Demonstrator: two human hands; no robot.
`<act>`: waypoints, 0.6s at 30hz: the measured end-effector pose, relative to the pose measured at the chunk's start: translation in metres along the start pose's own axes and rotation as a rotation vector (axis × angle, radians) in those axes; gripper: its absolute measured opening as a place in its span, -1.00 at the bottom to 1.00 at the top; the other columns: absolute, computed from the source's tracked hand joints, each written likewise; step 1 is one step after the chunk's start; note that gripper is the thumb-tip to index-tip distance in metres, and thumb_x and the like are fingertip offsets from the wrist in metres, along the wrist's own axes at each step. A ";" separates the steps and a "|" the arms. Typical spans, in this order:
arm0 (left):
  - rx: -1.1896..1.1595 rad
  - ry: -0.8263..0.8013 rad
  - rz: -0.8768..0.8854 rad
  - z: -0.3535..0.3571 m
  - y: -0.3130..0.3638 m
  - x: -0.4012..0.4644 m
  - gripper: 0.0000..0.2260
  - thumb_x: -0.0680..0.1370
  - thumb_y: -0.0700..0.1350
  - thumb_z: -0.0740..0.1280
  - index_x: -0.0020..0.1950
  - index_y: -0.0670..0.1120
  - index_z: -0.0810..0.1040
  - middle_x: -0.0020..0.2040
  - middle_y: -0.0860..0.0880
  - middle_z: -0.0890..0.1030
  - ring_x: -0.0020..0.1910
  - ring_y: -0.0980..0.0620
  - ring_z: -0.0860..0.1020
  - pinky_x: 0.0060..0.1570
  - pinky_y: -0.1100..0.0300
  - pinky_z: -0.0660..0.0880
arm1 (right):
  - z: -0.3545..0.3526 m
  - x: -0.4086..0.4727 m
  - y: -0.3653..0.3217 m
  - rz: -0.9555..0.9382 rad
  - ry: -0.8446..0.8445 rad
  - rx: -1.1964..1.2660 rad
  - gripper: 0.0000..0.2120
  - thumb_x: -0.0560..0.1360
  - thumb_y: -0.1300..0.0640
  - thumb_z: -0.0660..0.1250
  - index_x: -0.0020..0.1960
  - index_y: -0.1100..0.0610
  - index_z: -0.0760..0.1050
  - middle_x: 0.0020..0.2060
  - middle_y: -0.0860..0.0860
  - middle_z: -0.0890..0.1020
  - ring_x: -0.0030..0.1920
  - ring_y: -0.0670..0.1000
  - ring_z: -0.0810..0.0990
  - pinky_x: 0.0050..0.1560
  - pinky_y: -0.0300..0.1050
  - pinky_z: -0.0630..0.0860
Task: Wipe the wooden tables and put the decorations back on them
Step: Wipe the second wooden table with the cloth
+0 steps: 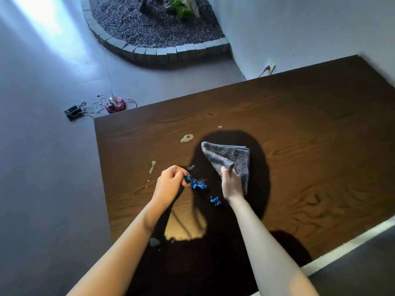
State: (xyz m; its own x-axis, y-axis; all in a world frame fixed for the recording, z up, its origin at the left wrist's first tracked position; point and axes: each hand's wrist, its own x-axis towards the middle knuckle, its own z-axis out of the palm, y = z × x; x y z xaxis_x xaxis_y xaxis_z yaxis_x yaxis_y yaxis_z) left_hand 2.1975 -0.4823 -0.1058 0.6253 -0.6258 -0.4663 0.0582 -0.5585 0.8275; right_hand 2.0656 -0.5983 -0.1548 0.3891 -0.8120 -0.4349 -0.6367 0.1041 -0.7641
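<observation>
A dark wooden table (299,129) fills the middle and right of the frame, its surface marked with wood grain and the person's shadow. Near the centre, the right hand (232,184) grips a folded grey cloth (229,159) by its near corner, fingers curled round the fabric; the rest of the cloth lies spread on the table above the hand. Left of centre, the left hand (170,184) has its fingers curled, pinching a crumpled blue wrapper (197,184) that trails to the right of the fingertips. A second small blue scrap (215,200) lies on the table just below and between the two hands, touching neither. Pale spills (186,138) sit on the wood above and to the left of the left hand.

In the upper left, on the grey floor (42,167), a tangle of cables and small devices (96,106) lies near the table's far corner. At the top centre a curved stone border (158,53) encloses a gravel bed.
</observation>
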 end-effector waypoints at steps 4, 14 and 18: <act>-0.025 -0.019 -0.027 0.006 0.007 0.011 -0.75 0.58 -0.25 0.15 -0.19 -0.05 0.54 -0.40 0.02 0.51 -0.39 0.08 0.44 -0.27 0.18 0.40 | -0.022 0.002 0.013 0.051 0.119 0.022 -0.68 0.41 -0.09 -0.01 -0.28 0.09 0.39 -0.31 0.03 0.50 -0.24 0.03 0.49 -0.10 -0.11 0.30; -0.032 -0.018 0.024 0.021 0.033 0.050 -0.76 0.61 -0.20 0.14 -0.16 -0.03 0.54 -0.33 0.00 0.54 -0.31 0.06 0.52 -0.18 0.08 0.50 | -0.059 0.095 -0.024 0.092 0.321 -0.217 -0.49 0.65 0.01 -0.07 0.56 0.06 -0.09 0.54 0.11 0.01 0.54 0.08 -0.01 0.48 -0.09 -0.13; -0.041 0.041 0.031 0.014 0.039 0.067 -0.74 0.60 -0.22 0.14 -0.18 -0.02 0.54 -0.37 0.02 0.53 -0.39 0.12 0.47 -0.24 0.16 0.45 | -0.043 0.127 -0.057 -0.011 0.191 -0.336 -0.50 0.65 0.05 -0.10 0.55 0.09 -0.12 0.55 0.03 -0.06 0.54 0.04 -0.09 0.49 -0.09 -0.18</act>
State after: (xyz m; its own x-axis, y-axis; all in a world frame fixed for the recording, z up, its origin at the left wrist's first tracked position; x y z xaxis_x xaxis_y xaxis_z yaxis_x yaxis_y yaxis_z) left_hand 2.2307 -0.5531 -0.1090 0.6588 -0.6189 -0.4277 0.0694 -0.5162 0.8537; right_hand 2.1221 -0.7323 -0.1462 0.2862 -0.9079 -0.3064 -0.8282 -0.0736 -0.5555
